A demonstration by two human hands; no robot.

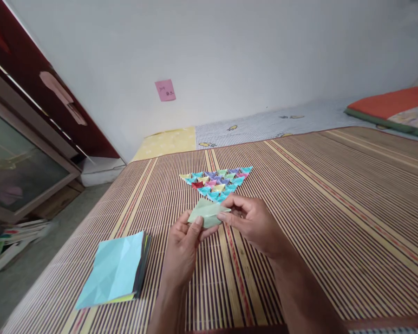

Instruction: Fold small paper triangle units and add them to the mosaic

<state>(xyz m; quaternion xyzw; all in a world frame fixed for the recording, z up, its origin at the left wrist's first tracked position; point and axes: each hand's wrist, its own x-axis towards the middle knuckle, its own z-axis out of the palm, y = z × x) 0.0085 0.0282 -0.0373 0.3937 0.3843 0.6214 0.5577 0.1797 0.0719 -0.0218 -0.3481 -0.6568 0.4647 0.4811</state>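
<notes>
Between my two hands is a pale green piece of folded paper (206,212), held above the striped mat. My left hand (186,235) grips its lower left part, thumb on top and fingers beneath. The thumb and fingers of my right hand (252,220) pinch its right-hand point. Just beyond the paper, several small folded paper boats (218,182) in blue, purple, yellow, pink, red and green lie in rows that form a triangle. Left of my left hand rests a stack of square paper sheets (113,266), a creased light blue one on top.
A striped woven mat (316,222) covers the bed. Along the white wall run a yellow cloth (167,144) and a checked sheet (244,130). Folded orange bedding (390,103) lies at the far right. A pink note (165,90) sticks to the wall. The mat's left edge drops to the floor.
</notes>
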